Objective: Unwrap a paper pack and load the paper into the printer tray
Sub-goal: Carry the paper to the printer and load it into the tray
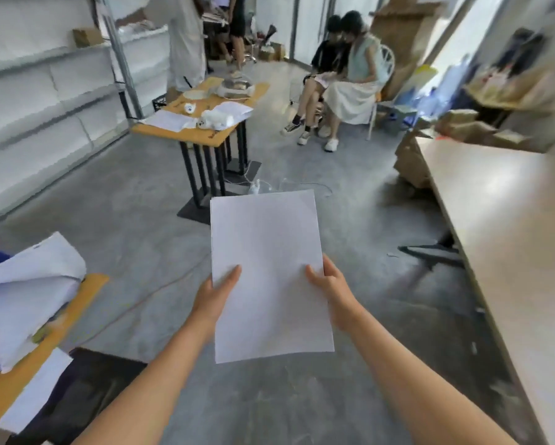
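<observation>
While I hold it out in front of me: the paper stack (269, 274) sits in both my hands, raised over the grey floor (134, 220), not resting on any tabletop.
Left grip: my left hand (216, 295) is clenched on the stack's left edge near its lower half, thumb lying on top of the sheet, the other fingers hidden beneath.
Right grip: my right hand (329, 287) is clenched on the stack's right edge at about the same height, thumb on top, fingers hidden under the paper.
Paper: white, blank on its upper face, long edges running away from me, its far end tipped slightly upward; how thick the stack is I cannot tell.
Wrapper: the opened paper wrapper (28, 297), white inside with blue print outside, lies crumpled on the orange tabletop (91, 284) at my left, close to that tabletop's right edge.
Loose sheet: another white sheet (35, 390) lies nearer me, overhanging the same tabletop's near right edge.
Ahead: a small orange table on black legs (211, 130) carries papers and white things, well apart from my hands.
Right side: a long pale tabletop (510, 220) runs along the right, bare near me, cardboard boxes (462, 126) at its far end.
Beyond: two seated people (343, 75) on a chair, blurred.
</observation>
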The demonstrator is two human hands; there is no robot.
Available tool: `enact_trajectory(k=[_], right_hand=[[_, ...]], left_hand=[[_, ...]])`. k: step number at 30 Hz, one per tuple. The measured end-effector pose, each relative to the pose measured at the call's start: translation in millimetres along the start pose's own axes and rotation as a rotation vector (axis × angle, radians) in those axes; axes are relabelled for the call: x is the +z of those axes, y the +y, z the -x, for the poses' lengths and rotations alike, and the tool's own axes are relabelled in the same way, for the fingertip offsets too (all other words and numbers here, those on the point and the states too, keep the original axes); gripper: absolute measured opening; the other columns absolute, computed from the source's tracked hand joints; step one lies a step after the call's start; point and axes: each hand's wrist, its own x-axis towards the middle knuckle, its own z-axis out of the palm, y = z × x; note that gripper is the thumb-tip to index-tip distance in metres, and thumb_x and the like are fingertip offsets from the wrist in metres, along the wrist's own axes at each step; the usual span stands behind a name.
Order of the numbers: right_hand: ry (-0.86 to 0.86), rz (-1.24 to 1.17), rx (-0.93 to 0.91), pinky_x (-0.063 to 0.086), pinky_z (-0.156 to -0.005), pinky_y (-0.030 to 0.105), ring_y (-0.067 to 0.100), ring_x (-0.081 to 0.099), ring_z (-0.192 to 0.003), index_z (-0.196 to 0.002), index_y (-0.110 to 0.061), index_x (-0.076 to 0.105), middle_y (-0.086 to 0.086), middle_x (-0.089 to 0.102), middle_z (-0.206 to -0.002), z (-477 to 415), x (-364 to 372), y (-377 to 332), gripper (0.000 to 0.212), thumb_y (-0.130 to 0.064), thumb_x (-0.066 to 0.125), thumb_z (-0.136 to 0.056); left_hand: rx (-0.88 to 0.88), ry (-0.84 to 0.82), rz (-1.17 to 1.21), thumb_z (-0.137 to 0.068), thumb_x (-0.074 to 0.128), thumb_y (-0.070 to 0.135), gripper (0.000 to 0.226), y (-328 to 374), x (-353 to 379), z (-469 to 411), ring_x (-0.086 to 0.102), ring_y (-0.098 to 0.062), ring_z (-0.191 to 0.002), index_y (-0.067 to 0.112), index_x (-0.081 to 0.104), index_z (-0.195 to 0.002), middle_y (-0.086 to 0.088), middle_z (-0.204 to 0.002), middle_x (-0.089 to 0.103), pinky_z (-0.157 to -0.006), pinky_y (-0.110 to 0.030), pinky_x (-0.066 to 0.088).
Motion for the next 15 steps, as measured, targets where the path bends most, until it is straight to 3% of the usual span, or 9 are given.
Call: enact_trajectory(k=[3, 5, 7, 9, 11, 13, 15], right_hand=[[0.175, -0.055, -0.071, 0.054, -0.078, 0.043, 0.026, 0.064, -0.082, -0.113, -0.016, 0.060, 0.008, 0.068, -0.097, 55.7, -86.1, -6.2, 0.017, -0.013, 0.055, -0.097], [0.318, -0.046, -0.123, 0.051, -0.080, 0.043, 0.025, 0.060, -0.085, -0.112, -0.010, 0.055, 0.010, 0.062, -0.098, 97.0, -142.5, -5.2, 0.014, -0.016, 0.051, -0.100], [0.436, -0.036, -0.147, 0.052, -0.080, 0.045, 0.026, 0.058, -0.086, -0.107, -0.011, 0.054, 0.012, 0.059, -0.099, 145.7, -193.8, -4.5, 0.011, -0.019, 0.050, -0.100], [0.580, -0.042, -0.147, 0.056, -0.077, 0.037, 0.023, 0.062, -0.082, -0.101, -0.019, 0.054, 0.006, 0.063, -0.095, 194.4, -242.1, 0.7, 0.004, -0.020, 0.050, -0.100], [0.715, -0.031, -0.149, 0.057, -0.081, 0.036, 0.024, 0.066, -0.089, -0.107, -0.023, 0.056, 0.000, 0.068, -0.100, 244.6, -284.1, 5.8, 0.010, -0.021, 0.049, -0.100], [0.823, 0.007, -0.152, 0.054, -0.094, 0.047, 0.029, 0.066, -0.104, -0.107, -0.029, 0.059, 0.005, 0.069, -0.115, 294.3, -321.4, 12.5, 0.014, -0.028, 0.050, -0.096], [0.951, 0.003, -0.159, 0.054, -0.092, 0.041, 0.026, 0.067, -0.102, -0.103, -0.029, 0.060, 0.004, 0.069, -0.113, 344.7, -352.5, 20.2, 0.012, -0.030, 0.051, -0.095]], left_hand=[[0.019, -0.170, -0.083, -0.086, 0.071, 0.033, 0.031, -5.7, 93.1, 26.6, 0.068, -0.012, -0.102, 0.017, 0.069, -0.113, 0.006, -0.108, 0.073, -0.104, -0.042, 0.049], [0.014, -0.271, -0.136, -0.083, 0.072, 0.038, 0.031, -16.1, 152.7, 50.6, 0.068, -0.011, -0.100, 0.020, 0.069, -0.109, 0.008, -0.106, 0.072, -0.104, -0.041, 0.048], [0.015, -0.363, -0.190, -0.069, 0.076, 0.056, 0.050, -30.5, 208.9, 77.2, 0.068, -0.015, -0.105, 0.022, 0.070, -0.106, 0.005, -0.110, 0.073, -0.104, -0.042, 0.048], [0.008, -0.470, -0.220, -0.064, 0.077, 0.061, 0.061, -44.7, 264.0, 108.8, 0.069, -0.018, -0.106, 0.019, 0.070, -0.108, 0.004, -0.111, 0.074, -0.101, -0.044, 0.050], [0.002, -0.585, -0.224, -0.074, 0.077, 0.048, 0.048, -48.5, 317.0, 151.6, 0.070, -0.023, -0.102, 0.014, 0.070, -0.108, -0.003, -0.109, 0.075, -0.095, -0.046, 0.053], [-0.021, -0.694, -0.202, -0.082, 0.075, 0.031, 0.037, -55.3, 364.7, 194.5, 0.071, -0.028, -0.101, 0.009, 0.069, -0.112, -0.010, -0.111, 0.074, -0.092, -0.047, 0.055], [-0.042, -0.818, -0.193, -0.083, 0.075, 0.027, 0.037, -63.9, 404.7, 234.4, 0.072, -0.031, -0.099, 0.007, 0.068, -0.113, -0.012, -0.110, 0.074, -0.089, -0.049, 0.056]])
